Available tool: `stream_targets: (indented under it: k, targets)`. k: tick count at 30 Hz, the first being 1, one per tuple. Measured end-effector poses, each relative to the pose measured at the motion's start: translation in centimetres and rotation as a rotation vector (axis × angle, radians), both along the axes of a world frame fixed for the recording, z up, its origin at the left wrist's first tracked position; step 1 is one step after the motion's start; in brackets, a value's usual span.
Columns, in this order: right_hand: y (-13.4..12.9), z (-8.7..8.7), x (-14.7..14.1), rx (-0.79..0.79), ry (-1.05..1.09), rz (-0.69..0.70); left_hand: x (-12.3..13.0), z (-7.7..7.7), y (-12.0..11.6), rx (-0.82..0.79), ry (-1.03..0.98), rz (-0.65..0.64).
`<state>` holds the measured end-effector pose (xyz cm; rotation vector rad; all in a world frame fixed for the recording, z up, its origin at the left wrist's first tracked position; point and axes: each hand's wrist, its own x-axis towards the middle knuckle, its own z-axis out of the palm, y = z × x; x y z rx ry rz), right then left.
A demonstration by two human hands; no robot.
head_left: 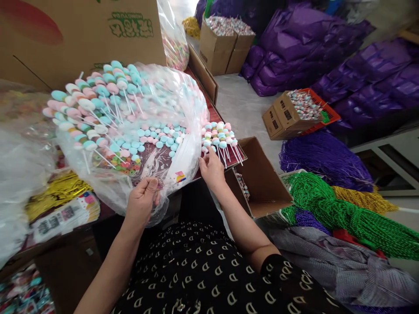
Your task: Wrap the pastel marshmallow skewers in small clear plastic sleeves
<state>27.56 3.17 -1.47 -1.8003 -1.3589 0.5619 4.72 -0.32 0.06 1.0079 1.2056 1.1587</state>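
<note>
Clear plastic film (191, 109) spreads over the table. On it lies a large pile of marshmallow-like candy skewers (94, 104) in pale blue, pink, white and green. Loose round candies (166, 137) and small colored rings (126, 165) lie in front, beside a bundle of white sticks (180, 157). My left hand (144, 198) is closed in a pinch at the film's front edge; what the fingertips hold is unclear. My right hand (212, 170) is closed, fingertips at the near-left side of a smaller row of candy skewers (219, 135). Its fingers hide anything between them.
An open cardboard box (262, 183) stands below the table's right corner. Gold foil ties (59, 192) and printed cards (67, 218) lie at left. A big carton (81, 35) rises behind the skewers. Green bead strings (347, 213) and purple sacks (301, 43) are at right.
</note>
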Motion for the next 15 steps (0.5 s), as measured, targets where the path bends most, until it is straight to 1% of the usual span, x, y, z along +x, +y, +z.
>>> stream_targets:
  k: [4, 10, 12, 15]
  targets:
    - [1.4, -0.5, 0.9, -0.117, -0.137, -0.057, 0.0, 0.6, 0.0, 0.003, -0.106, 0.032]
    - [2.0, -0.8, 0.8, -0.157, -0.140, -0.086, -0.7, 1.0, 0.7, -0.016, -0.277, 0.105]
    - [1.8, -0.8, 0.6, -0.119, -0.100, -0.110, -1.3, 0.9, 0.9, -0.023, -0.311, 0.134]
    - [1.4, -1.0, 0.3, 0.007, -0.013, -0.147, -2.1, 0.4, 1.1, -0.030, -0.358, 0.151]
